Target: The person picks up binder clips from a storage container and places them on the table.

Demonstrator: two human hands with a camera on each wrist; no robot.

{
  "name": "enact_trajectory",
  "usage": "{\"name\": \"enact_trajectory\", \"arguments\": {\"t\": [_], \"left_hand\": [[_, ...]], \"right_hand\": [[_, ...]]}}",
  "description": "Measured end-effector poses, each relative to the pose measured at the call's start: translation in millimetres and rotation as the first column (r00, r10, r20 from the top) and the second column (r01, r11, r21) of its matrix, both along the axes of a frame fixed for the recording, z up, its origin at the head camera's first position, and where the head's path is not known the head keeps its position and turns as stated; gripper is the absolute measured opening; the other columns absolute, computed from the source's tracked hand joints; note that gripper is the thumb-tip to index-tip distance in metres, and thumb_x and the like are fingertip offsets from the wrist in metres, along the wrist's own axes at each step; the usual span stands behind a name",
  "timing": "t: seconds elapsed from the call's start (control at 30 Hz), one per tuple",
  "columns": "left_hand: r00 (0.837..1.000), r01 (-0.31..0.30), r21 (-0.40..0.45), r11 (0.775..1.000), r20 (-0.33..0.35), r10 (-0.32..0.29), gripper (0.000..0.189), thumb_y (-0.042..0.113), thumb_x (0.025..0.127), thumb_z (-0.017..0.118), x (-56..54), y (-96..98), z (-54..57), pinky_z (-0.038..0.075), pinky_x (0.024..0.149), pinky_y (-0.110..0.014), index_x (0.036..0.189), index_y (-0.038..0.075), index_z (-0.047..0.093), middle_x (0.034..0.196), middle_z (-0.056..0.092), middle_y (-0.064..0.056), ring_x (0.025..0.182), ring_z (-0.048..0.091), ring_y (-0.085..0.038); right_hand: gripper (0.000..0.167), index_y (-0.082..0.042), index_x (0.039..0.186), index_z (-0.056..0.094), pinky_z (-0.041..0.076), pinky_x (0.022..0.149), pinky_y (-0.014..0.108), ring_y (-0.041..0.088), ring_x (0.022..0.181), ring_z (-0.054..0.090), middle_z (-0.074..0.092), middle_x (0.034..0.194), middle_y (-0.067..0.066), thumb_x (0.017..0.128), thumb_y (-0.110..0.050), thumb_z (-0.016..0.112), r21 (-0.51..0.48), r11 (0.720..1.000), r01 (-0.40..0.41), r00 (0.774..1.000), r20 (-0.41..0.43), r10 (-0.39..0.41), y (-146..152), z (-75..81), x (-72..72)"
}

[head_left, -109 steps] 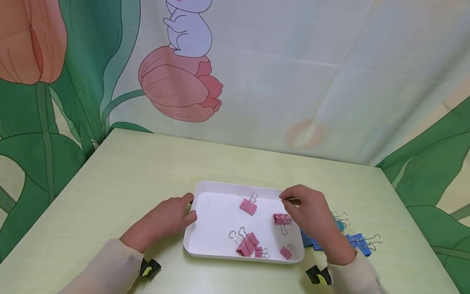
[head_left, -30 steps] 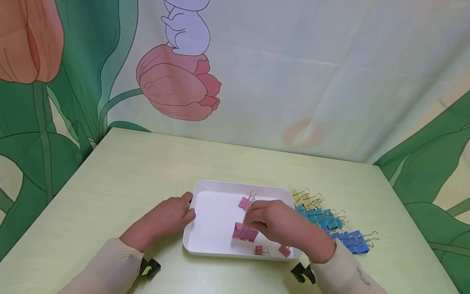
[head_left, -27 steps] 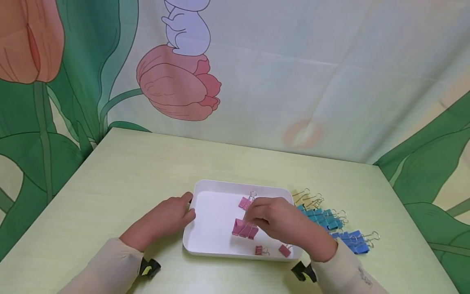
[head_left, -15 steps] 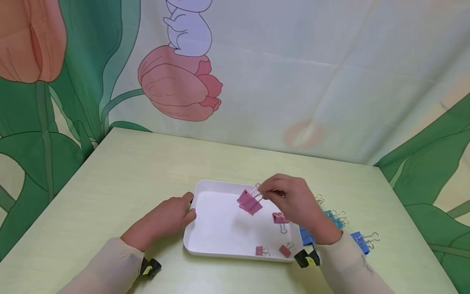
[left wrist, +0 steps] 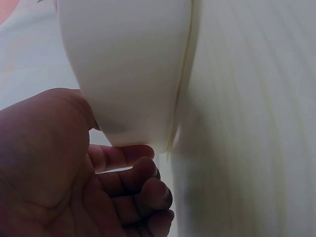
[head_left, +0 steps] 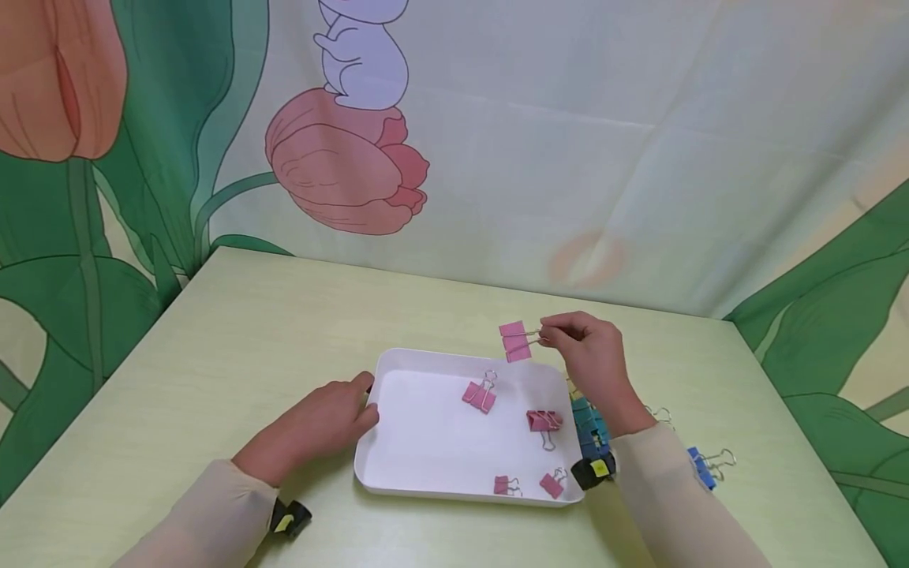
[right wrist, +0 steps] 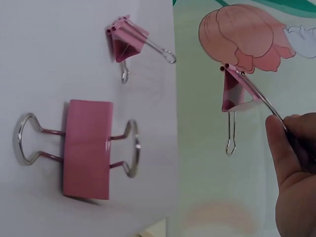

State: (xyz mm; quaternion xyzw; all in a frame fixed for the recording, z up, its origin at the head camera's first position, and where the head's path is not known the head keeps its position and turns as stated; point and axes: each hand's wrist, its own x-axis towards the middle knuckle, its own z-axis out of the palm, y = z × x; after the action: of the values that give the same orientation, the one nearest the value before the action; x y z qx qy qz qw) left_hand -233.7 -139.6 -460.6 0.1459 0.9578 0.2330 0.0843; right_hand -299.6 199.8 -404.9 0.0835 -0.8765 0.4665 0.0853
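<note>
My right hand [head_left: 592, 355] pinches one wire handle of a large pink binder clip [head_left: 514, 341], which hangs in the air above the far rim of the white tray [head_left: 426, 495]. In the right wrist view that clip [right wrist: 232, 91] shows side-on, its other handle dangling. At the tray's left end, my left hand [head_left: 323, 422] grips the wall between thumb and forefinger; the left wrist view shows its other fingers [left wrist: 157, 193] curled beside the tray. Inside the tray lie pink binder clips: one near the back [head_left: 480, 396], one at right [head_left: 544, 421], and two small ones in front [head_left: 551, 484].
Right of the tray, partly covered by my right arm, are teal binder clips [head_left: 588, 426] and a blue binder clip [head_left: 703, 469]. A bit of yellow clip shows behind my wrist. A printed curtain [head_left: 497, 197] hangs behind the table [head_left: 305, 308].
My right hand took hold of the large pink binder clip at the tray's front, lifted it, and carried it backward and right past the far rim. My left hand stays on the tray.
</note>
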Motion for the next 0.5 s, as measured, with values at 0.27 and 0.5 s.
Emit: {"name": "enact_trajectory", "arguments": {"t": [0.27, 0.5], "left_hand": [[1.000, 0.000, 0.010, 1.000, 0.010, 0.000, 0.031, 0.023, 0.092, 0.043, 0.2, -1.2, -0.3, 0.038, 0.065, -0.032, 0.114, 0.001, 0.047, 0.068, 0.049, -0.004, 0.066, 0.046, -0.017], [1.000, 0.000, 0.015, 1.000, 0.017, 0.000, 0.034, 0.023, 0.092, 0.044, 1.0, -1.4, 1.7, 0.038, 0.066, -0.032, 0.117, 0.000, 0.047, 0.070, 0.050, -0.004, 0.067, 0.047, -0.017]], "right_hand": [[0.022, -0.006, 0.110, 0.070, 0.055, 0.082, 0.030, 0.021, 0.091, 0.072, 0.069, 0.103, 0.011, 0.093, -0.018, 0.063, 0.034, 0.999, 0.032, 0.999, 0.037, -0.033, -6.5, -8.5, -22.8], [0.019, -0.005, 0.106, 0.071, 0.056, 0.077, 0.034, 0.022, 0.089, 0.071, 0.071, 0.101, 0.012, 0.095, -0.016, 0.060, 0.150, 0.987, 0.051, 0.996, 0.062, -0.061, -4.5, -14.5, -40.4]]}}
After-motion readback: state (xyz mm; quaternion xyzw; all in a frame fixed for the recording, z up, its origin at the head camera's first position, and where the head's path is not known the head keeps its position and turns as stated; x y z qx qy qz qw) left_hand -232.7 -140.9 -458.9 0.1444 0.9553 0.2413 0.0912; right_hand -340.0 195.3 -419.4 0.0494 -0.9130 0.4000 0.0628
